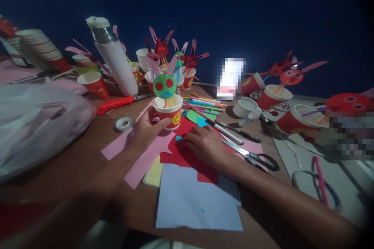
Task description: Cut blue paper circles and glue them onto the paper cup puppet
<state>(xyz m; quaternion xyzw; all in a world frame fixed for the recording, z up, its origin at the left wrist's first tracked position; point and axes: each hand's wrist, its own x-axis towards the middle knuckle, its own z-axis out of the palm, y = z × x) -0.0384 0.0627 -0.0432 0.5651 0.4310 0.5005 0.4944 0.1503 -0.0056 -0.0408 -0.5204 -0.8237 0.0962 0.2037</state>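
Observation:
My left hand (146,129) is wrapped around a red and white paper cup (176,118) that stands upright. From the cup rises a green paper face (164,85) with red eyes and a blue mouth, on orange and yellow sticks. To the right of the cup, my right hand (206,144) rests low over red paper (181,153), fingers curled together. At its fingertips shows a small blue paper piece (178,139), which they seem to pinch. Black-handled scissors (248,153) lie beside that hand, near a white marker (226,132).
More cups with paper animal faces stand behind, such as one with a red face (292,77). A white bottle (118,62), red cutter (115,105), tape roll (124,124) and plastic bag (37,124) are on the left. White paper (195,206) lies in front.

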